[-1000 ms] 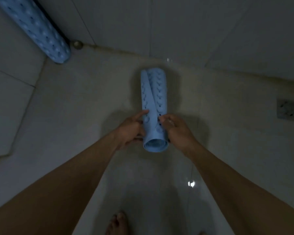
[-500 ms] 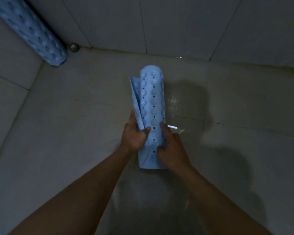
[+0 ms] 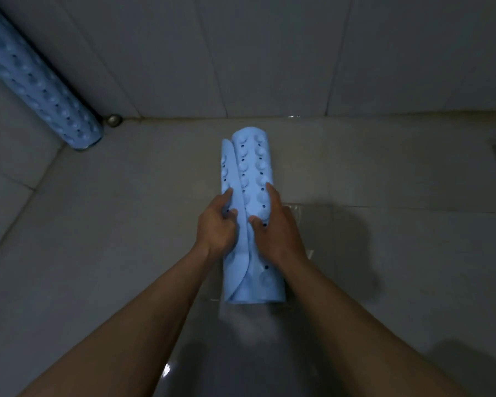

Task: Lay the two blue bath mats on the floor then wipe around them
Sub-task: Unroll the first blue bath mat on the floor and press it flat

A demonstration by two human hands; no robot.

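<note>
Blue rolled mat (image 3: 252, 170) between both gripping hands (image 3: 216, 229) (image 3: 276, 233)

Rolled bath mat (image 3: 252, 167) between left hand (image 3: 216, 229) and right hand (image 3: 275, 227) was pale blue, with rows of round cups and small dark holes. Second rolled mat (image 3: 40, 84), far left of the hands, showed the same. Floor tiles (image 3: 126, 224) were pale grey.

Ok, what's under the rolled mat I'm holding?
Pale floor tiles show around the rolled mat, shiny to its right. The patch directly beneath is hidden by the mat, left hand and right hand; anything there can't be seen.
</note>
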